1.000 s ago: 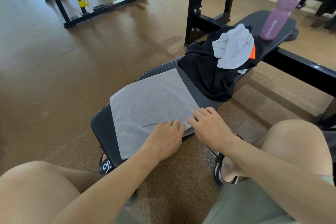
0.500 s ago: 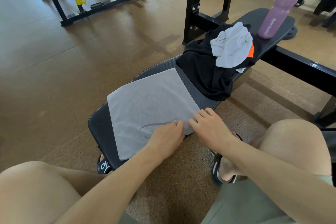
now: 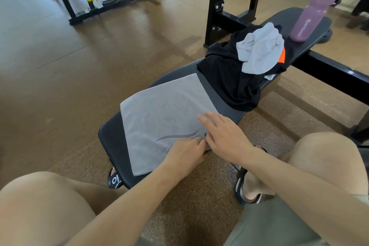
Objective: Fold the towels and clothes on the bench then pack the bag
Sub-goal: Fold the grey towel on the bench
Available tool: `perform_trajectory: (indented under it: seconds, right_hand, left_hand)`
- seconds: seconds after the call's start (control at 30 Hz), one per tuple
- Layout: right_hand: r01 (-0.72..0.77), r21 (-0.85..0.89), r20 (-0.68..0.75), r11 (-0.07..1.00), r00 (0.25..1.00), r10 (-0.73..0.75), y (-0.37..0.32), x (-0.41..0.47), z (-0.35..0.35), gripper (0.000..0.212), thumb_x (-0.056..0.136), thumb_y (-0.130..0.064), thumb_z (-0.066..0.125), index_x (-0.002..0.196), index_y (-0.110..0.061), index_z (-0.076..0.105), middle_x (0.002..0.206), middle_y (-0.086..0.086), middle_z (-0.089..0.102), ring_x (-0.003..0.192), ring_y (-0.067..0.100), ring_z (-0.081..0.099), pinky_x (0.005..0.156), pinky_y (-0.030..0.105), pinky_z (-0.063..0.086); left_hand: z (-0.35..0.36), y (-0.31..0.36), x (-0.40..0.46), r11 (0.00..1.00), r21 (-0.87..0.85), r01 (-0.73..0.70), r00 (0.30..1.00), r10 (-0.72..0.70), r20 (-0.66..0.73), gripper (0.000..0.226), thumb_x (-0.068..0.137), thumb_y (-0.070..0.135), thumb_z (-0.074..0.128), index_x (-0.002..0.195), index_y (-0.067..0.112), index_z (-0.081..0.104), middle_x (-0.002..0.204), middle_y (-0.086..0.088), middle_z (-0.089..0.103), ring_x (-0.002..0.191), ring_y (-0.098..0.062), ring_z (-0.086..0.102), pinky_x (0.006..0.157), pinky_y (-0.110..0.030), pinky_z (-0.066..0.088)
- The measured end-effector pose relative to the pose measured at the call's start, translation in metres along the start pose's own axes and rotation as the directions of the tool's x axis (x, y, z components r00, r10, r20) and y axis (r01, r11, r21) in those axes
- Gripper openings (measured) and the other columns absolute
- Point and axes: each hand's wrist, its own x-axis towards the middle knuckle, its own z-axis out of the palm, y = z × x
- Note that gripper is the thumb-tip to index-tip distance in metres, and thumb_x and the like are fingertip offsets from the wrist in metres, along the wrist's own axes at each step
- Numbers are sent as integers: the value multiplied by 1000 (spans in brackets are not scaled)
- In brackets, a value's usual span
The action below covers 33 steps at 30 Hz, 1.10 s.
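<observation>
Towel lies flat on the bench under your fingers: left hand curls on its near edge, though a pinch I cannot tell; right hand spreads flat just beside. Lift unevenly and the fold likely skews or slides off. Beyond your fingertips, black clothes carry a crumpled white towel; bottle stands capped, contents unseen. No bag in view.

Grey towel lay flat on the black bench (faint logo near its edge), crumpled black garment beyond, white towel bunched on top.
</observation>
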Motion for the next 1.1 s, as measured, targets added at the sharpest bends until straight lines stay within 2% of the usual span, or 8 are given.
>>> perform_trajectory:
  seconds: [0.13,0.23,0.33,0.43,0.6,0.73,0.97,1.1]
  right_hand:
    - [-20,-122,228,992,973,48,8,3,15,68,100,-49,8,161,-19,11,168,6,11,155,23,8,125,45,14]
    - [-9,-217,176,976,983,49,1,15,5,68,100,-52,19,158,-17,30,161,13,32,150,31,27,122,51,22]
    - [18,-185,79,983,997,-4,-8,56,-2,67,101,-49,20,154,-12,38,155,16,42,145,33,36,119,50,28]
    - [-15,-64,36,998,999,17,-17,115,-3,70,100,-48,15,155,-10,33,159,15,37,147,31,33,121,47,24]
    - [-71,-57,180,996,980,81,16,169,26,65,106,-48,17,161,-17,4,169,0,0,155,16,-2,126,38,0]
    - [-269,-71,138,960,951,277,49,181,35,66,105,-48,17,162,-16,6,169,0,2,155,14,-2,126,40,0]
    - [-249,-85,138,965,956,259,58,199,39,67,104,-48,16,161,-15,8,169,2,3,156,18,0,127,40,2]
    - [-161,-1,-96,987,983,160,-4,179,22,59,99,-31,36,149,0,40,153,17,43,141,34,40,117,43,33]
  left_hand:
    - [-21,-9,-11,977,-196,82,995,-70,70,23,94,35,67,103,15,57,94,-3,67,84,-25,68,66,-35,48]
    - [-40,-49,-19,961,-219,172,982,-148,121,40,99,49,53,125,19,48,121,-3,58,107,-25,61,88,-36,47]
    - [-45,-107,-16,962,-47,270,951,-259,168,79,94,70,36,157,24,22,163,-7,24,148,-28,27,121,-40,18]
    - [-33,-152,-8,898,7,440,884,-434,173,94,82,81,10,161,33,-1,170,-4,-7,156,-25,-7,124,-47,-7]
    - [-4,-177,-9,826,-17,564,793,-535,291,92,82,86,7,158,39,-16,166,-1,-26,152,-23,-27,122,-52,-16]
    - [2,-177,-14,846,4,532,822,-518,238,90,83,85,2,158,39,-17,166,-1,-27,152,-23,-28,121,-53,-17]
    - [-1,-177,-14,843,-13,538,810,-513,285,92,81,86,4,158,39,-14,166,-1,-26,152,-23,-26,121,-53,-18]
    - [-20,-203,-2,735,-281,617,786,-567,246,72,94,63,39,158,35,23,165,-7,11,150,-34,10,123,-44,8]
